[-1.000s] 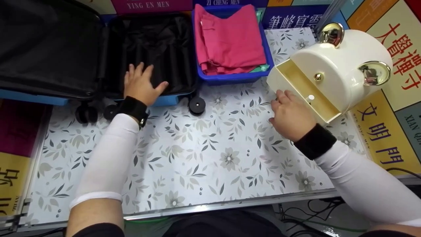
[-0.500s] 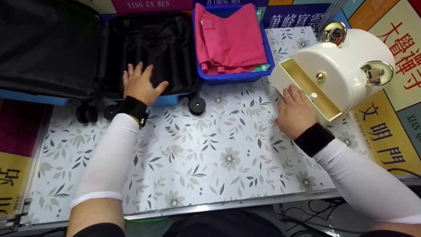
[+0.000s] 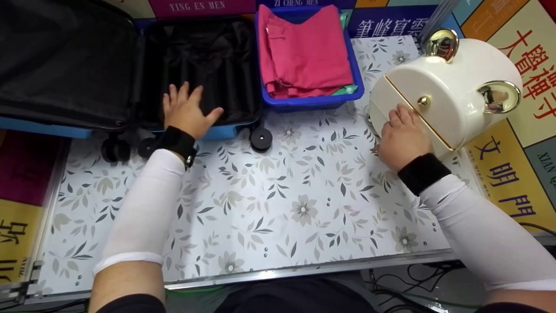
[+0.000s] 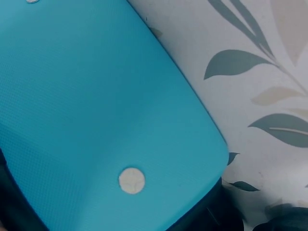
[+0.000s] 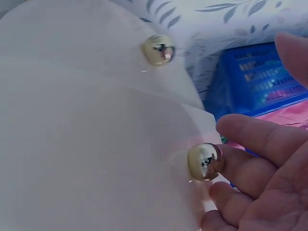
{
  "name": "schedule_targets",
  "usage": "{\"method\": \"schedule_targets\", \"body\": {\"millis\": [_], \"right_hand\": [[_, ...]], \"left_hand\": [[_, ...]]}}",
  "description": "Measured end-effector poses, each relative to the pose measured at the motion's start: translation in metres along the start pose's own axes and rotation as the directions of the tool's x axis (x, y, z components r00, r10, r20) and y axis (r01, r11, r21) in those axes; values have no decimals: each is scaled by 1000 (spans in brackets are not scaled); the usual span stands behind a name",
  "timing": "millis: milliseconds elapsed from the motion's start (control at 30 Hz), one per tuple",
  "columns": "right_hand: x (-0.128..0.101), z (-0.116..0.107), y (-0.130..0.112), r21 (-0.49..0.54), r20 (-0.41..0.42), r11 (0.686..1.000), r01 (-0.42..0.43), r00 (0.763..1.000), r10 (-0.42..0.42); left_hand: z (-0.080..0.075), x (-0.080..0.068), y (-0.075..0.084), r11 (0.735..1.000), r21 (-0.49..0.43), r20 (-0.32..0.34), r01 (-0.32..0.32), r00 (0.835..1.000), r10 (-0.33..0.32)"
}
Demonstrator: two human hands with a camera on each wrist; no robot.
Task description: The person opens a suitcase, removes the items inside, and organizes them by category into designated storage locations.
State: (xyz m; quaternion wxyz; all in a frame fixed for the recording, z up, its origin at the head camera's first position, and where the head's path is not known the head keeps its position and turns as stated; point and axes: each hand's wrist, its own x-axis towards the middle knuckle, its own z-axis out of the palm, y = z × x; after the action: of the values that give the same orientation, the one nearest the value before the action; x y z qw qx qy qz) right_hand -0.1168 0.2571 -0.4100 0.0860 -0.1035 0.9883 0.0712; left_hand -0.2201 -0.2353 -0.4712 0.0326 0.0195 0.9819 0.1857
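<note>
My left hand (image 3: 187, 111) reaches over the near side of an open black-lined suitcase (image 3: 234, 82), fingers spread. In the left wrist view only the suitcase's light blue outer shell (image 4: 110, 96) shows, not the hand. At the right, my right hand (image 3: 404, 141) lies against the lower drawer front (image 5: 96, 159) of a white rounded drawer box (image 3: 482, 65) with gold ear-like loops. Its fingertips touch the drawer around a gold knob (image 5: 204, 161), the thumb held away. The drawer sits nearly flush, a thin gold line along its top edge. Another gold knob (image 3: 423, 101) marks the upper drawer.
Between suitcase and drawer box stands a blue basket (image 3: 304, 103) holding folded pink cloth (image 3: 308, 56) and some green fabric. A black suitcase wheel (image 3: 261, 139) juts onto the leaf-patterned table (image 3: 278, 208). Printed panels (image 3: 499, 165) line the back and right.
The lower drawer, pulled out a second ago, has slid in, with my right hand moving right and away along with it. My left hand has stayed put.
</note>
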Motion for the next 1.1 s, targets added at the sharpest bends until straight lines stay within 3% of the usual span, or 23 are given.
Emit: {"method": "schedule_targets", "body": {"millis": [233, 367, 500, 633, 733, 800, 900, 1000, 1100], "right_hand": [[5, 2, 6, 28, -24, 1000, -3, 1000, 4], [4, -15, 1, 106, -128, 994, -16, 991, 29], [-1, -49, 6, 182, -277, 978, -101, 949, 150], [-5, -76, 27, 237, -227, 922, -306, 905, 359], [-6, -83, 40, 220, -98, 880, -421, 888, 450], [-4, -80, 45, 231, -102, 879, -417, 888, 448], [-2, -72, 48, 243, -184, 899, -364, 893, 411], [0, -63, 51, 252, -302, 920, -301, 878, 370], [2, -59, 61, 248, -340, 938, -243, 885, 319]], "left_hand": [[1, 0, -1, 1000, -1, -5, -3, 1000, 3], [1, 1, -1, 1000, 0, -7, -6, 1000, 6], [2, 2, -3, 1000, 1, -14, -4, 1000, 4], [3, 1, -4, 1000, -3, -16, -3, 1000, 3], [3, 1, -4, 1000, -3, -11, -3, 1000, 3], [2, 1, -4, 1000, -1, -6, -2, 1000, 2], [2, 1, -3, 1000, 1, 4, -2, 1000, 2], [2, 2, -2, 1000, 0, 6, -4, 1000, 4], [2, 2, -1, 1000, 1, 6, -2, 1000, 2]]}}
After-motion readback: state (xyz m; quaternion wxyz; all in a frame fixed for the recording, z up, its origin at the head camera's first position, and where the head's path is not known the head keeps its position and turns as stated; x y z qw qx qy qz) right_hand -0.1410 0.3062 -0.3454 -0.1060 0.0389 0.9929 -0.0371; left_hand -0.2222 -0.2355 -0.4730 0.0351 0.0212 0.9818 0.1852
